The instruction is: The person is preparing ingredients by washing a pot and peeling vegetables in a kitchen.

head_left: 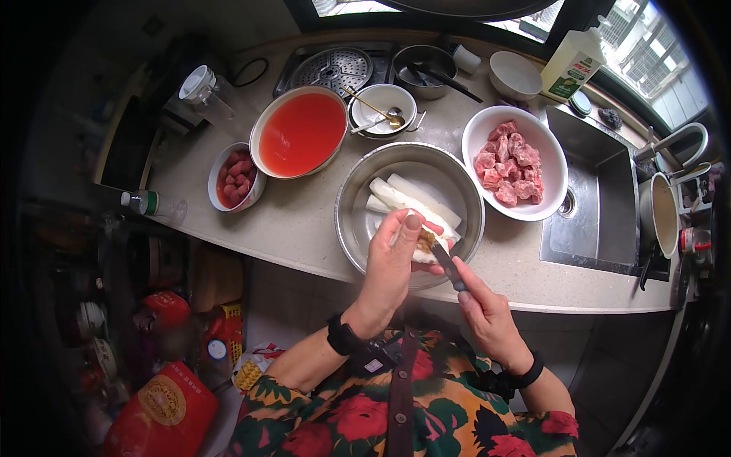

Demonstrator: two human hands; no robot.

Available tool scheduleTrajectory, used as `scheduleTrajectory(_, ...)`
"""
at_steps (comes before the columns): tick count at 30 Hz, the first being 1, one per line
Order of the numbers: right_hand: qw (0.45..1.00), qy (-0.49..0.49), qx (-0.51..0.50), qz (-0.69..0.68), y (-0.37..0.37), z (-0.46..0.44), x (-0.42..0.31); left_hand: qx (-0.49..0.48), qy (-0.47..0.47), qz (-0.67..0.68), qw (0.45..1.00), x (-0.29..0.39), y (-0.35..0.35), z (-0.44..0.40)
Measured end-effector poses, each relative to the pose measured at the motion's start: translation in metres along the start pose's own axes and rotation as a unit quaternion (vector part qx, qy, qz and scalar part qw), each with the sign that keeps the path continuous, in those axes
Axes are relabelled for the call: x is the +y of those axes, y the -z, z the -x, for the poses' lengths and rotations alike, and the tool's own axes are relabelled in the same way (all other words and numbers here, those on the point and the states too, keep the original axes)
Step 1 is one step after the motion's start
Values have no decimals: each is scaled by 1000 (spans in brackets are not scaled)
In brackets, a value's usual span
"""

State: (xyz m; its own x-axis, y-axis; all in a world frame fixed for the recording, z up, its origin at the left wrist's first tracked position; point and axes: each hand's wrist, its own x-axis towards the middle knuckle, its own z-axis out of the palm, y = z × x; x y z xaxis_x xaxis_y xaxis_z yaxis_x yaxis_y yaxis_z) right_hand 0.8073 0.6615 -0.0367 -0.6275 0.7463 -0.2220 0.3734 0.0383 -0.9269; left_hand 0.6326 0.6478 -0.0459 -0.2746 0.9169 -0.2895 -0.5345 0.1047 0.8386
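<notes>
My left hand (396,255) is closed around a piece of white peeled root (421,257), likely yam, with a brown patch on its upper side. A small dark-handled knife (445,263) is gripped in my right hand (487,311), its blade against the brown patch. Both hands are over the near side of a wide steel basin (344,221). Inside it lie several long, white peeled roots (423,199), partly covered by my left hand. The tip of the blade is hard to make out against the root.
Right of the basin stands a white bowl of raw meat chunks (509,164), beside the sink (594,221). To the left are a bowl of red liquid (302,131) and a small bowl of reddish round pieces (236,179). A plastic bottle (152,204) lies at the counter's edge.
</notes>
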Motion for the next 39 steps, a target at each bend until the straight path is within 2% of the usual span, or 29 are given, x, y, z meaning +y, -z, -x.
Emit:
scheduleTrajectory(5,998,-32,-11,-60,-8,0,1,15,-22,1,1000,-4,2,-2)
scheduleTrajectory(7,984,-76,-27,-157,-11,0,0,21,-46,-5,999,-6,1,-2)
scheduleTrajectory(10,968,-93,-35,-229,-15,-2,-8,29,-76,-8,997,-10,1,-4)
scheduleTrajectory(14,966,-90,-37,-242,-16,-4,-11,46,-97,-1,994,-12,-2,-8)
scheduleTrajectory(17,965,-115,-78,-223,-11,-5,-16,27,-112,4,993,-15,0,-10)
scheduleTrajectory(19,1000,-18,-6,12,-4,-5,-14,34,-100,40,994,-9,0,-9)
scheduleTrajectory(20,1000,-18,-7,12,-3,-5,-12,34,-101,41,994,-8,1,-10)
scheduleTrajectory(22,992,50,30,114,-3,-6,-10,14,-57,88,994,-6,5,-10)
scheduleTrajectory(26,989,49,34,135,-3,-8,-9,-1,-17,130,991,-11,9,-9)
scheduleTrajectory(29,975,84,59,197,-5,-10,-10,-14,21,185,983,-12,15,-9)
scheduleTrajectory(31,926,64,42,369,-5,-8,-16,2,43,116,992,-13,16,-8)
scheduleTrajectory(32,926,65,41,369,-7,-8,-15,4,42,117,992,-14,17,-8)
scheduleTrajectory(34,859,136,79,487,-11,-8,-11,18,58,116,991,-16,18,-9)
scheduleTrajectory(39,818,191,109,531,-5,-11,-12,30,76,217,973,-11,22,-10)
